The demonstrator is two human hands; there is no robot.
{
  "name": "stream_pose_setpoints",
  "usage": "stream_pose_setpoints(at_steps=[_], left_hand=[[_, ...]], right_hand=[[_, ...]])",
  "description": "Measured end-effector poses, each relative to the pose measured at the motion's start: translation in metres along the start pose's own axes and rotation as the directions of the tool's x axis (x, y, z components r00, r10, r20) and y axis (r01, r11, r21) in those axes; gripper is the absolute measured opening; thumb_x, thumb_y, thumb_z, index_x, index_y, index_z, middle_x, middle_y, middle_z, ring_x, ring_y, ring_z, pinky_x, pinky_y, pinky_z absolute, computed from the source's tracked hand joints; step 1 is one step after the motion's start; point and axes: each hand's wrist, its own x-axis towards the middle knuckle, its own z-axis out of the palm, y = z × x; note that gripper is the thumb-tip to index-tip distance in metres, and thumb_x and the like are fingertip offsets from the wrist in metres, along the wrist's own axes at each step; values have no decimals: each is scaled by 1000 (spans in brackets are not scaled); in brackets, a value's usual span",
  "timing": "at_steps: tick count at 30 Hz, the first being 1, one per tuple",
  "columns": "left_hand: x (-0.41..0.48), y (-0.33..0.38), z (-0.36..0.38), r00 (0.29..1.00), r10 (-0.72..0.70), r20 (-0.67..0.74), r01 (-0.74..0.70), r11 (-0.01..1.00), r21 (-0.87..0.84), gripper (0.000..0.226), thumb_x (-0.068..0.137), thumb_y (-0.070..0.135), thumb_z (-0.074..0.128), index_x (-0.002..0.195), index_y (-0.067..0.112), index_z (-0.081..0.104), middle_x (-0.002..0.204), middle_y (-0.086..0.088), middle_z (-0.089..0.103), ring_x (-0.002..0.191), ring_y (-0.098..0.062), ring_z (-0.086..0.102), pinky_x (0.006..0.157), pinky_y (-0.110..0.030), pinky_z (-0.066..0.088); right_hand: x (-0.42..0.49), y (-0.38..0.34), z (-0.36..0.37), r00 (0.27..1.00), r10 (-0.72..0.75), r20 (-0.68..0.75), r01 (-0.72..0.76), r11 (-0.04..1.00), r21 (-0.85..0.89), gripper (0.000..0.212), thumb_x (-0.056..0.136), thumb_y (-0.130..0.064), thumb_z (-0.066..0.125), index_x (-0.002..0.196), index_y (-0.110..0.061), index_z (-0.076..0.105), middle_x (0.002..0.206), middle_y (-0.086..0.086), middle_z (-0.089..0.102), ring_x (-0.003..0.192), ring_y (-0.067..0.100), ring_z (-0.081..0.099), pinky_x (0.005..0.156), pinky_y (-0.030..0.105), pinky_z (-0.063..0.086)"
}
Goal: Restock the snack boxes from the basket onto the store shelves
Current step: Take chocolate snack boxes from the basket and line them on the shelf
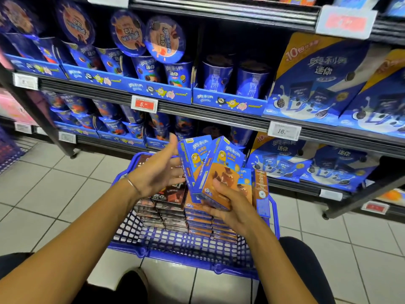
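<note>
Over a blue plastic basket (pixel 192 246) on the floor, my right hand (pixel 232 205) grips several blue and orange snack boxes (pixel 217 165) from below, fanned upright. My left hand (pixel 162 167) is beside them on the left, fingers straight, its fingertips touching the leftmost box. Inside the basket lie stacks of dark brown boxes (pixel 168 207) on the left and orange boxes (pixel 208 224) on the right. One blue and orange box (pixel 260 194) stands upright against the basket's right side.
Store shelves (pixel 219 119) ahead hold blue cookie cups, round tubs and large blue bags, with price tags on the rails. A dark gap in the lower shelf shows behind the held boxes. White tiled floor surrounds the basket. My knees frame the bottom.
</note>
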Motion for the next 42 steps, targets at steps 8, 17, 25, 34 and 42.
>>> stream_pose_setpoints(at_steps=[8, 17, 25, 34, 42], left_hand=[[4, -25, 36, 948, 234, -215, -166, 942, 292, 54, 104, 57, 35, 108, 8, 56, 113, -21, 66, 98, -29, 70, 90, -49, 60], [-8, -29, 31, 966, 238, -99, -231, 970, 73, 65, 83, 40, 74, 137, 8, 56, 119, -3, 79, 106, -22, 77, 84, -32, 62], [-4, -29, 35, 991, 82, -106, -99, 981, -167, 57, 99, 40, 65, 144, 5, 59, 128, -22, 72, 110, -41, 72, 91, -47, 61], [1, -23, 22, 984, 88, -154, -109, 985, -131, 45, 100, 37, 67, 136, 11, 67, 116, -9, 79, 94, -23, 78, 67, -30, 63], [8, -28, 19, 983, 67, -170, -91, 986, -140, 27, 101, 35, 66, 107, 11, 77, 96, -5, 82, 77, -17, 80, 57, -23, 60]], right_hand=[[4, -1, 11, 986, -146, 74, 164, 910, -381, 72, 70, -34, 88, 132, -30, 52, 120, -5, 73, 111, 18, 71, 92, 35, 58], [10, 7, 15, 977, -148, 155, 178, 964, -199, 72, 76, -7, 82, 137, -23, 46, 126, 9, 70, 115, 28, 68, 87, 40, 59], [20, 17, 30, 976, -208, 62, 217, 923, -318, 94, 71, -19, 82, 150, -33, 33, 134, -2, 65, 122, 19, 64, 108, 48, 48], [18, -22, -7, 889, -287, -358, 88, 873, -480, 56, 89, -50, 70, 135, -25, 52, 135, 1, 57, 97, 7, 67, 75, 26, 53], [35, 23, -31, 764, -595, -249, -392, -122, -912, 69, 83, -61, 59, 137, -20, 46, 141, 9, 42, 130, 32, 36, 105, 45, 30]])
